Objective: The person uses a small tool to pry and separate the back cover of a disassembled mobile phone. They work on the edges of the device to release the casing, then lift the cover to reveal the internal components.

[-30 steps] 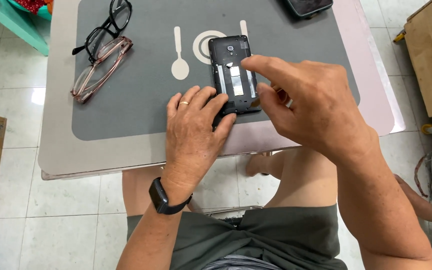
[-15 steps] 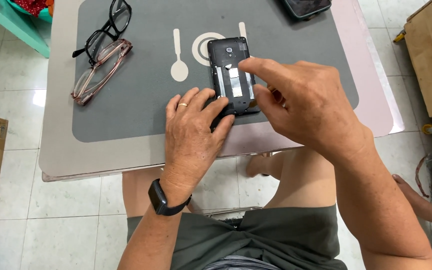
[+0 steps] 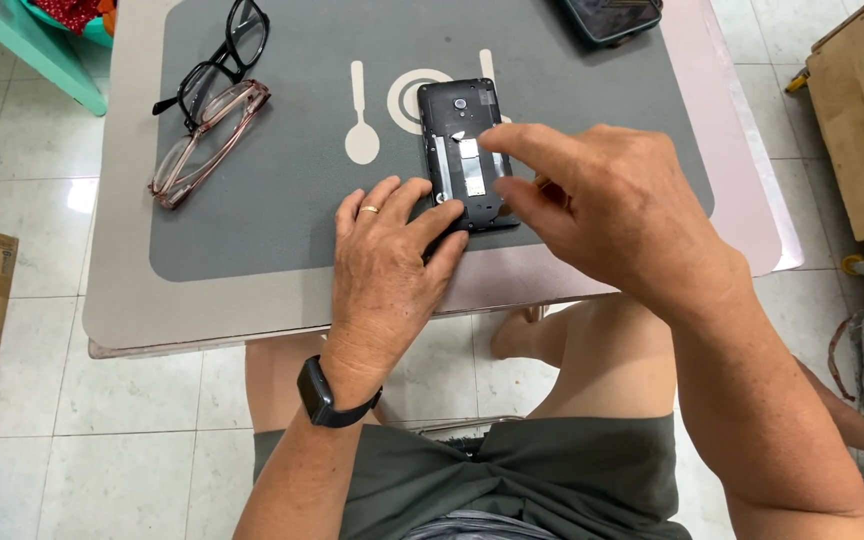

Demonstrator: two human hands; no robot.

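Table (image 3: pixel 132 300), one: pale, square, filling the upper two thirds of the frame; it carries everything listed below.

Placemat (image 3: pixel 282 200), one: grey, with a white spoon-and-plate print, giving a soft, non-slip work surface.

Right hand (image 3: pixel 612 215), one: centre right of the frame, curled, forefinger stretched onto the exposed interior of the phone, thumb tucked beneath; it grips nothing that can be seen.

Left hand (image 3: pixel 387 265), one: centre of the frame, flat and open, ringed, fingertips pressing the phone's lower left corner, apparently to keep it from sliding.

Glasses, two pairs: black-framed (image 3: pixel 217 60) and pink-framed (image 3: pixel 207 140), side by side and touching at upper left, set well apart from the work.

Phone (image 3: pixel 462 150), one: black, back cover off, face down, upper centre of the mat.

Second dark device (image 3: pixel 612 18), one: top edge, right of centre, partly cut off.

Wristwatch (image 3: pixel 317 392), one: black, on the left wrist.
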